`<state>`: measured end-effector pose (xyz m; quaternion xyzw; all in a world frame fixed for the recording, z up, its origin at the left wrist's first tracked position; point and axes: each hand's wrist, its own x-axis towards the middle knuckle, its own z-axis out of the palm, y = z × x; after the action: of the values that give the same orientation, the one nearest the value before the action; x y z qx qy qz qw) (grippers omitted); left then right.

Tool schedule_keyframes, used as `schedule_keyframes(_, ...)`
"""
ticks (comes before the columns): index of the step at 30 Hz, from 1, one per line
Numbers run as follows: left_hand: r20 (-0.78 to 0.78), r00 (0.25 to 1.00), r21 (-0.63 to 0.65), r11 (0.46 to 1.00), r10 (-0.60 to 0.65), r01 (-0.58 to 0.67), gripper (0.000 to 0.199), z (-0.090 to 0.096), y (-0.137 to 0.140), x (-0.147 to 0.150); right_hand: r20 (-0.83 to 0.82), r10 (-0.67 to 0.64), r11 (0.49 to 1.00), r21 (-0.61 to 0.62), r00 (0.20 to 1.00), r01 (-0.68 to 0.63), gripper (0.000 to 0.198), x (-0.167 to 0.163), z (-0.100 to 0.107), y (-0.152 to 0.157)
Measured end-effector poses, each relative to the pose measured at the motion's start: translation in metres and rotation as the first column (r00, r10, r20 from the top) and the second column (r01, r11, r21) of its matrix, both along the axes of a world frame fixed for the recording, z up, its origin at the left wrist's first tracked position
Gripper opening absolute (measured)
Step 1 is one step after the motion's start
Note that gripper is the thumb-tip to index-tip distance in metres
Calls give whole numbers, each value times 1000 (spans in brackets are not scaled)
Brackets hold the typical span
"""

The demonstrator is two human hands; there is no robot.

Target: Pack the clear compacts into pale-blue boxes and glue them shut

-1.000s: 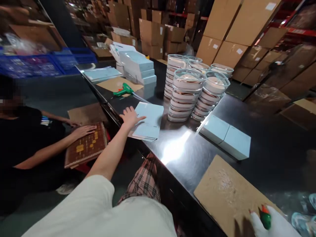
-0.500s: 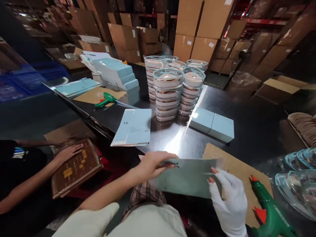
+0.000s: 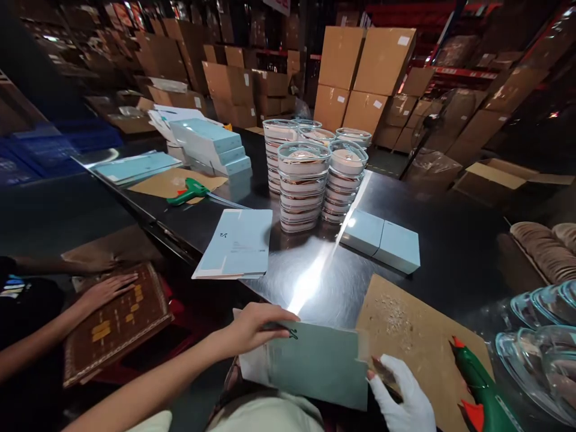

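Note:
A flat light blue cardboard box blank [image 3: 321, 366] with a small dark logo tilts in front of my body, below the table's near edge. My bare left hand [image 3: 256, 329] pinches its upper left edge between thumb and fingers. At the right edge is my right hand [image 3: 400, 393], in a white glove with bare fingertips; thumb and forefinger close on that edge. A blurred pale flap shows at the blank's upper right corner. Ahead on the table lies a stack of similar flat blanks [image 3: 238, 243], logo side up.
Stacked glass containers [image 3: 303, 189] stand mid-table, two light blue boxes [image 3: 380, 240] to their right. A green glue gun [image 3: 481, 384] lies on cardboard [image 3: 405, 318], near glass lids [image 3: 531, 366]. Another glue gun [image 3: 191, 191] lies back left. A co-worker's hand [image 3: 105, 291] rests on a brown case.
The blank and both my hands have shifted left and lower in the view, and more of the blank's face shows. My view has tipped up slightly.

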<state>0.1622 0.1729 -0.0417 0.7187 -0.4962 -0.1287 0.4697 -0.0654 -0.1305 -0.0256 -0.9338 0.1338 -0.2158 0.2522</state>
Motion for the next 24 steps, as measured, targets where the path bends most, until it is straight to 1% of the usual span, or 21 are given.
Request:
schedule_keyframes(2, 21, 1000, 8, 1000, 15, -16, 36, -2, 2, 1, 148, 7, 998, -57, 989, 1, 22, -2, -5, 6)
schedule_keyframes(4, 81, 996, 11, 1000, -26, 25, 36, -4, 0, 1, 213, -2, 995, -93, 977, 22, 17, -4, -8, 11)
schedule_keyframes(6, 129, 990, -3, 999, -49, 49, 36, -6, -3, 1, 183, -40, 995, -84, 982, 56, 19, -7, -8, 13)
schedule_keyframes(8, 156, 987, -14, 999, -43, 46, 38, -8, -6, 0, 102, -82, 995, -42, 991, 86, 26, -11, -7, 13)
schedule_keyframes(11, 187, 982, -2, 1000, -31, 31, 37, -8, -10, -2, 12, -85, 996, -5, 996, 85, 34, -16, -5, 15)
schedule_keyframes(13, 214, 977, 12, 1000, -20, 18, 34, -7, -11, -5, 2, -48, 999, -12, 999, 48, 38, -16, -6, 19)
schedule_keyframes(15, 264, 965, -3, 1000, 9, -8, 32, -6, -14, -10, 22, -26, 999, -33, 999, 27, 38, -14, -7, 26)
schedule_keyframes(17, 319, 947, -22, 999, 43, -38, 32, -6, -17, -14, 78, -69, 996, -44, 995, 72, 36, -12, -6, 31)
schedule_keyframes(18, 338, 940, -31, 998, 55, -47, 31, -6, -18, -15, 104, -105, 994, -20, 989, 108, 36, -11, -4, 34)
schedule_keyframes(19, 346, 936, -33, 998, 59, -51, 31, -5, -19, -16, 102, -134, 991, 39, 986, 131, 36, -10, 0, 35)
schedule_keyframes(20, 344, 937, -28, 998, 56, -49, 32, -5, -19, -15, 64, -134, 982, 142, 989, 124, 38, -9, 5, 35)
schedule_keyframes(21, 337, 941, -17, 999, 39, -36, 33, -5, -19, -14, -8, -88, 954, 288, 996, 87, 43, -8, 11, 35)
schedule_keyframes(22, 328, 944, -1, 1000, 9, -9, 33, -4, -19, -12, -91, 11, 888, 459, 996, 32, 50, -6, 17, 34)
schedule_keyframes(23, 313, 949, 23, 999, -34, 29, 34, -4, -18, -10, -153, 159, 780, 625, 975, -29, 58, -4, 21, 33)
schedule_keyframes(24, 289, 953, 51, 996, -86, 74, 35, -5, -18, -8, -171, 316, 646, 759, 933, -80, 67, -2, 24, 32)
